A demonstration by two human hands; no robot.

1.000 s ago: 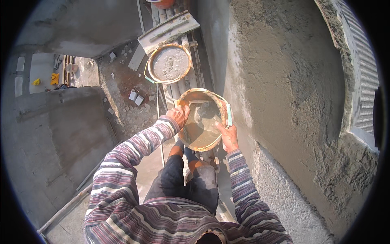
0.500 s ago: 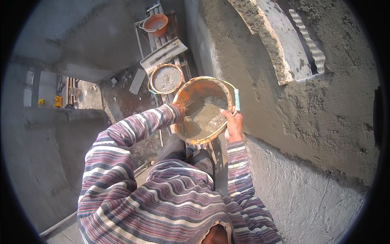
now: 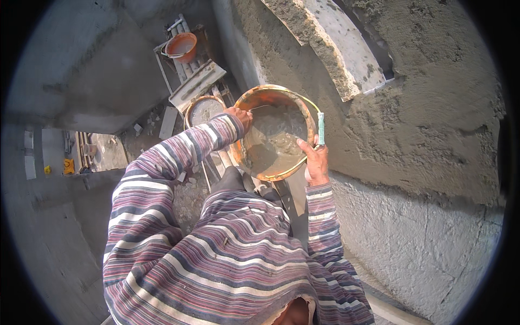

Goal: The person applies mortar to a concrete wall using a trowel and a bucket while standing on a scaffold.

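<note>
Probably weight is why I hold the bucket from two sides: wet mortar lies inside, and opposed grips should steady it before me, beside the wall. My left hand has its fingers closed on the left rim, elbow bent outward; my right hand clasps the right rim, thumb over it, by the handle, forearm nearly straight.

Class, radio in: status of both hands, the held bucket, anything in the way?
Left hand and right hand gripping orange bucket by rim. Wet grey mix inside. Green handle grip beside right hand; left sleeve partly hides second bucket.
</note>
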